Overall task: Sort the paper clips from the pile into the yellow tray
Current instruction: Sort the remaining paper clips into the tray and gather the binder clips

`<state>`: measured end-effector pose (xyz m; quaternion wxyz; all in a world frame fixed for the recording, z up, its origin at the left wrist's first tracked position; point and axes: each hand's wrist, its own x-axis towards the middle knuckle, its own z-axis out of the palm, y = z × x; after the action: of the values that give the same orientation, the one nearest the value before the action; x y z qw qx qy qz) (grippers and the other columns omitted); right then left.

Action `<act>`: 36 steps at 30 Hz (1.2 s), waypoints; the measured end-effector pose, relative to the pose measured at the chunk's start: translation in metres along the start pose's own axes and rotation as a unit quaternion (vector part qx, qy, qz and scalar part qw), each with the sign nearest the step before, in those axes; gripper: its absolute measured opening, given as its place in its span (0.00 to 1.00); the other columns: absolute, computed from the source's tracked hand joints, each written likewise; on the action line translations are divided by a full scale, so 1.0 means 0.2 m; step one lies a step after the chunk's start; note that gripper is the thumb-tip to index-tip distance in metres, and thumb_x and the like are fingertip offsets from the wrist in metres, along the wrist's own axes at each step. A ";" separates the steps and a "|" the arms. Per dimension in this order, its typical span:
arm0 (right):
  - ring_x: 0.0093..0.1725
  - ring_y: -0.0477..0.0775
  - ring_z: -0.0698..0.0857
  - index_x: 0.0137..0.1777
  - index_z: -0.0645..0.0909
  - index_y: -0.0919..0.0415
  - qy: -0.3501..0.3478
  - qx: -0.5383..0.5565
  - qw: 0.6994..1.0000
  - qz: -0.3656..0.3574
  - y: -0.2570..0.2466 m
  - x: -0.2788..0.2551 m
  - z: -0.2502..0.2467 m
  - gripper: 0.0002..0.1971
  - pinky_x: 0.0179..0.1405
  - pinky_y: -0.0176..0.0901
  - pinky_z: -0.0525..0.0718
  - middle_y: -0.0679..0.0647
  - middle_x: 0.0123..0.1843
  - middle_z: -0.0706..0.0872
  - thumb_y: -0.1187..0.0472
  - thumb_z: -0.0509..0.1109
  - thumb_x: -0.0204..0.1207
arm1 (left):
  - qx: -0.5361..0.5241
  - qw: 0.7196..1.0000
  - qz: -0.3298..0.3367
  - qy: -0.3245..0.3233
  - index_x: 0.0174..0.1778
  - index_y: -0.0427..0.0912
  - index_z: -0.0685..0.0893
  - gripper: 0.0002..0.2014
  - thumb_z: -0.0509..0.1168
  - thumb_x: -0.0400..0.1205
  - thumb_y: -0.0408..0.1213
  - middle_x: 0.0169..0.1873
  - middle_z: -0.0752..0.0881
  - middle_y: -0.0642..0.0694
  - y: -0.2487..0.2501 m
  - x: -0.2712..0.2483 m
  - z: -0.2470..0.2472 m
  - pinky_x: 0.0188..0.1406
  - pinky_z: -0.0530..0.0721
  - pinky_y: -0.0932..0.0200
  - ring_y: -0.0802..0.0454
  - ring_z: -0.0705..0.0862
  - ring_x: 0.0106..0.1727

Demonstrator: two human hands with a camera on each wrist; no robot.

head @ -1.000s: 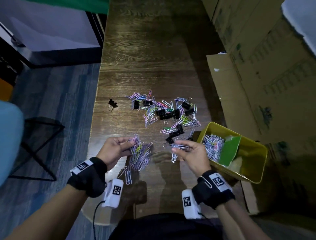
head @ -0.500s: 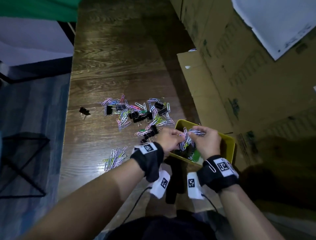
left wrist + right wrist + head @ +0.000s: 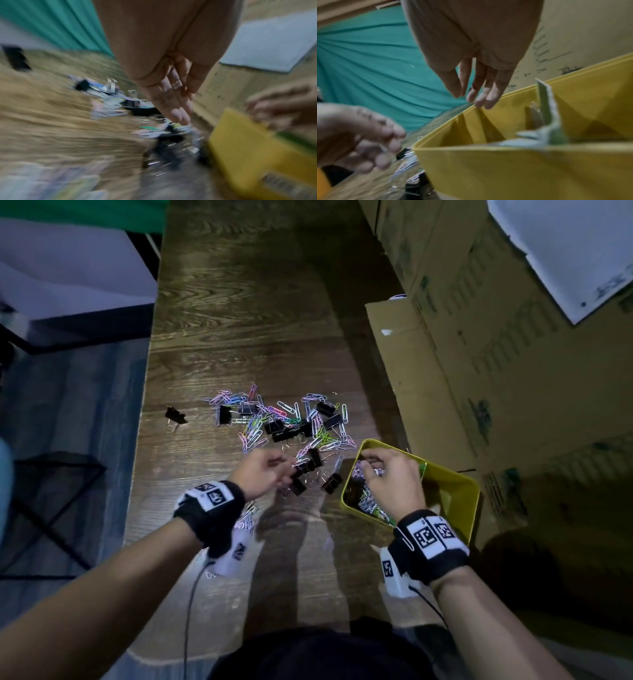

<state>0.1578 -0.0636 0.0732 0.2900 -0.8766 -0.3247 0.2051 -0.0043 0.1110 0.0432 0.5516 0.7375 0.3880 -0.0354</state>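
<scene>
The mixed pile [image 3: 284, 422] of coloured paper clips and black binder clips lies mid-table; it shows blurred in the left wrist view [image 3: 109, 108]. The yellow tray [image 3: 452, 494] stands to its right with paper clips [image 3: 366, 498] in its left part. My left hand [image 3: 263, 474] hovers over the near edge of the pile, fingers straight and empty [image 3: 178, 116]. My right hand [image 3: 387, 477] hangs above the tray's left part, fingers relaxed over the rim, holding nothing [image 3: 476, 100]. A small heap of paper clips [image 3: 246, 518] lies partly hidden under my left wrist.
One black binder clip [image 3: 174, 415] sits alone left of the pile. Cardboard boxes [image 3: 479, 354] line the table's right side, close behind the tray. A green card [image 3: 547, 108] stands inside the tray [image 3: 505, 169]. The table's left edge [image 3: 144, 422] drops to the floor.
Both hands were over the tray with a bunch of paper clips; the clips have left them. My left hand has swung back left to the pile, while the right stays above the tray.
</scene>
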 end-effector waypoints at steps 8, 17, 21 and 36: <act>0.47 0.56 0.89 0.46 0.87 0.64 -0.405 -0.198 0.891 -0.051 -0.07 -0.19 0.34 0.12 0.48 0.40 0.84 0.59 0.45 0.90 0.54 0.69 0.78 | 0.377 0.925 -0.013 0.038 0.79 0.43 0.60 0.30 0.47 0.83 0.53 0.81 0.57 0.39 -0.64 -0.22 0.05 0.72 0.65 0.35 0.39 0.56 0.81; 0.50 0.61 0.86 0.38 0.82 0.57 -0.398 -0.290 0.858 -0.145 -0.09 -0.22 0.57 0.18 0.48 0.47 0.81 0.60 0.48 0.88 0.45 0.63 0.80 | 0.348 0.928 -0.001 0.132 0.75 0.51 0.65 0.29 0.53 0.78 0.57 0.73 0.69 0.42 -0.74 -0.49 0.06 0.68 0.73 0.39 0.43 0.68 0.73; 0.55 0.61 0.85 0.47 0.84 0.62 -0.399 -0.301 0.840 -0.213 -0.19 -0.24 0.67 0.20 0.50 0.47 0.77 0.62 0.52 0.88 0.46 0.61 0.82 | 0.250 0.928 -0.164 0.224 0.68 0.49 0.71 0.31 0.66 0.72 0.60 0.56 0.74 0.37 -0.85 -0.61 -0.03 0.55 0.79 0.43 0.36 0.77 0.54; 0.72 0.64 0.63 0.79 0.55 0.58 -0.303 -0.284 0.894 -0.168 -0.29 -0.21 0.88 0.55 0.70 0.57 0.72 0.62 0.71 0.62 0.42 0.82 0.58 | 0.198 0.962 -0.135 0.131 0.72 0.57 0.62 0.46 0.78 0.60 0.54 0.61 0.66 0.43 -0.66 -0.54 0.05 0.58 0.80 0.47 0.40 0.76 0.57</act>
<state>0.0058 0.0102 -0.0146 -0.0537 -0.7496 -0.5833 0.3080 -0.1562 0.0567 -0.0140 0.3290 0.7708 0.5383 -0.0886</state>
